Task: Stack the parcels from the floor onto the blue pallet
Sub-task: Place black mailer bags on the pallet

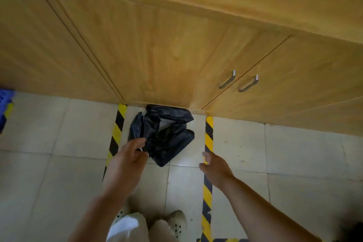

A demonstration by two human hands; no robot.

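Black plastic-wrapped parcels (169, 133) lie in a small heap on the tiled floor against the wooden cabinet, between two yellow-and-black tape lines. My left hand (129, 155) pinches the near left edge of the front black parcel. My right hand (214, 167) hovers to the right of the heap with relaxed fingers, over the right tape line, holding nothing. A sliver of the blue pallet (5, 108) shows at the far left edge.
A wooden cabinet (176, 55) with two metal handles (238, 82) fills the background. Striped floor tape (208, 192) runs toward me on the right, and another strip (115, 133) on the left. My feet in light shoes (176, 222) stand just behind the heap.
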